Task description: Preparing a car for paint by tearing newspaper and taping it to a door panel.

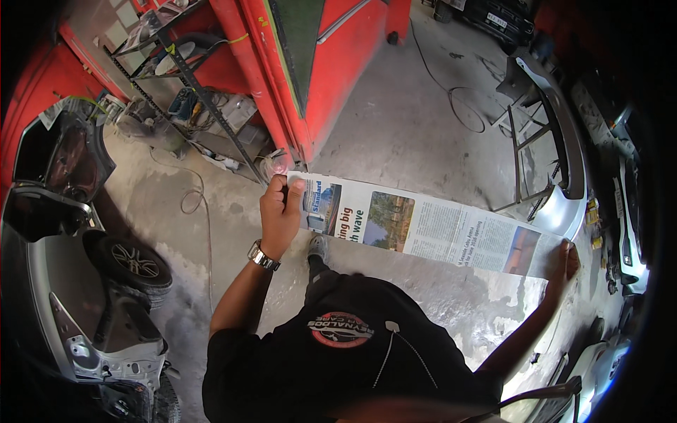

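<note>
Stretched between my two hands is a long strip of newspaper (437, 229), printed with text columns and several colour pictures. My left hand (281, 211), with a metal watch on its wrist, pinches the strip's left end, thumb on top. At the other end, lower and to the right, my right hand (562, 266) grips the edge between thumb and fingers. The strip slants down from left to right and looks taut, held above the floor in front of my body.
A red panelled booth (352, 77) rises ahead. Left of it stands a cluttered metal shelf (204, 106). A partly dismantled car (92, 303) is at the left. On the right, a bumper (564, 134) rests on a metal stand (518, 151). Hoses (465, 106) lie on the concrete floor.
</note>
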A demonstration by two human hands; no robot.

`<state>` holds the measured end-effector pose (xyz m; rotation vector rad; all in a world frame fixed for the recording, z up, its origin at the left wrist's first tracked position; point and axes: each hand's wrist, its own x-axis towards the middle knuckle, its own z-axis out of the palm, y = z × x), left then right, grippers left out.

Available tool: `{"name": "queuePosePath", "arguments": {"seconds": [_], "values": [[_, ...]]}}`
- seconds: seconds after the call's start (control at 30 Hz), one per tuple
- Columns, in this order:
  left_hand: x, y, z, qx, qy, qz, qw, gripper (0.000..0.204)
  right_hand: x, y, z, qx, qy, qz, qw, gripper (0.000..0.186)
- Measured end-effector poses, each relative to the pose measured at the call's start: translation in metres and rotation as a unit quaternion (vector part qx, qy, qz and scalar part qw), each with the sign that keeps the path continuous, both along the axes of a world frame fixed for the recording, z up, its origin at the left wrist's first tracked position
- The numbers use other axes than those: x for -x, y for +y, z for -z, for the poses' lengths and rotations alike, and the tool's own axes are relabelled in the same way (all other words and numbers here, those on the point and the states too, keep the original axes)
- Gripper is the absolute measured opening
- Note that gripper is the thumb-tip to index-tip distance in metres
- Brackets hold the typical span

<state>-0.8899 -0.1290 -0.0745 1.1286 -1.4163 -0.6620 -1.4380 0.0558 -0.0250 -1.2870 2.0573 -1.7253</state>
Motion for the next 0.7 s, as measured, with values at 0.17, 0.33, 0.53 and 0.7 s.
{"name": "queuePosePath", "arguments": {"seconds": [0.17,0.33,0.53,0.7], "values": [[-0.013,-0.002,0.005,-0.033,-0.036,0.003,0.999,0.031,-0.006,-0.006,0.022,0.007,-0.062,-0.033,0.997,0.027],[-0.017,0.002,-0.002,-0.055,-0.039,0.012,0.998,0.031,-0.001,-0.001,0.048,-0.021,-0.123,-0.068,0.99,0.026],[-0.024,0.006,-0.007,-0.107,0.035,0.077,0.991,0.028,0.001,0.002,0.07,-0.041,-0.154,-0.041,0.986,0.024],[-0.021,0.005,0.0,-0.067,0.022,0.033,0.997,0.026,-0.012,0.001,0.084,-0.049,-0.161,-0.063,0.984,0.024]]}}
